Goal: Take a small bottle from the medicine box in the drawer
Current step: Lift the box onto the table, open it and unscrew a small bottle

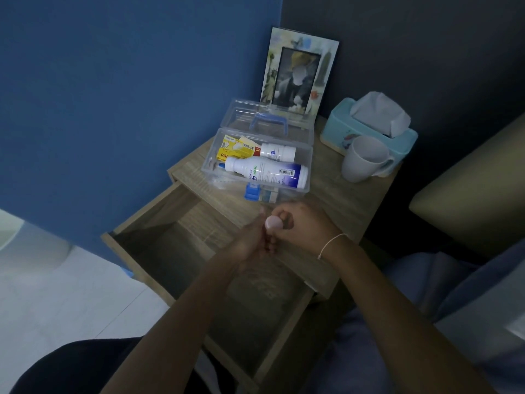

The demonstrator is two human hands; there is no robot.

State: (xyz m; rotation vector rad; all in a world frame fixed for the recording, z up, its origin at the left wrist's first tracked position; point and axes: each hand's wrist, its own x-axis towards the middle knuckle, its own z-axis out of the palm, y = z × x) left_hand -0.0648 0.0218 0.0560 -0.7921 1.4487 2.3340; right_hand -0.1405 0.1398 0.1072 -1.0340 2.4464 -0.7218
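Head view: small bottle pinched between right hand fingers and left hand fingers, above open drawer. Pale cap faces up toward camera; body hidden, axis unclear. Medicine box lies open just beyond on nightstand; mug, tissue box farther right.

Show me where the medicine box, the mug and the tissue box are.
medicine box [308, 169]: head view, on its clear right wall.
mug [358, 163]: head view, on its grey side.
tissue box [336, 123]: head view, on its light blue side.
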